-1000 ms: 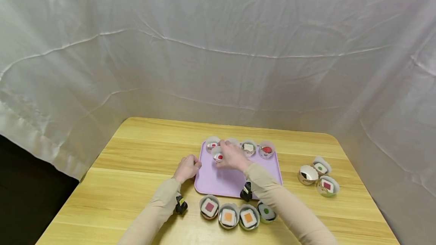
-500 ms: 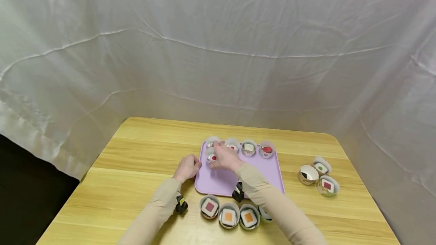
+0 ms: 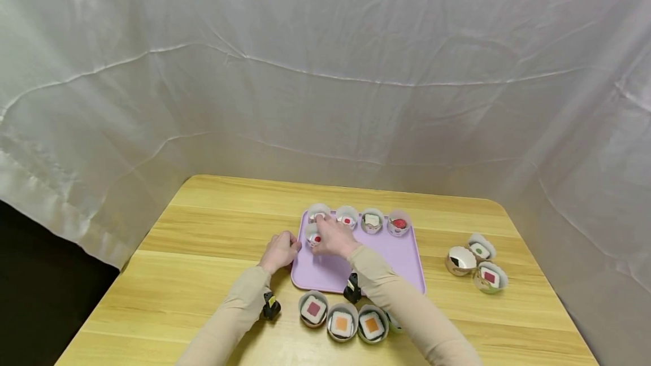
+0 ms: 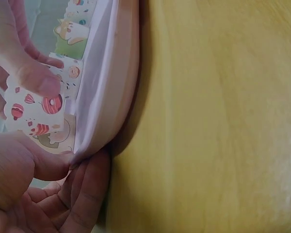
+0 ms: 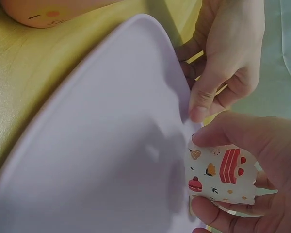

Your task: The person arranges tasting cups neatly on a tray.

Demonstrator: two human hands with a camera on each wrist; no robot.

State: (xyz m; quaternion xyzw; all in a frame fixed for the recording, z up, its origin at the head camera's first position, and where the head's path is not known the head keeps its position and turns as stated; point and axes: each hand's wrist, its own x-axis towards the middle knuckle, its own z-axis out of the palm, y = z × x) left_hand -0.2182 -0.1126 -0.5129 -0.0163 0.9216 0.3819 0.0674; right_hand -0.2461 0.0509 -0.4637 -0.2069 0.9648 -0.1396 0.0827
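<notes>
My right hand (image 3: 333, 237) holds a white paper baking cup (image 5: 223, 174), printed with cake slices and sweets, thumb on one side and fingers on the other. A white piece with a red centre shows inside it. The cup is over the left side of the lilac tray (image 3: 325, 273), just in front of the cup at the back left corner (image 3: 319, 209). Beside that, my left hand (image 3: 280, 251) pinches the tray's left rim, its thumb on top and its fingers underneath, as the left wrist view shows.
Along the tray's back edge stand more filled cups, one with a red top (image 3: 399, 223). Several cups with sushi-like pieces (image 3: 342, 323) line the table's front, one partly behind my right sleeve. Three more cups (image 3: 460, 261) cluster at the right. Grey cloth (image 3: 325, 100) hangs behind the table.
My right hand has moved left with the baking cup, nearer the tray's left rim, uncovering the back-row cup with the red centre. My left hand has stayed on the rim.
</notes>
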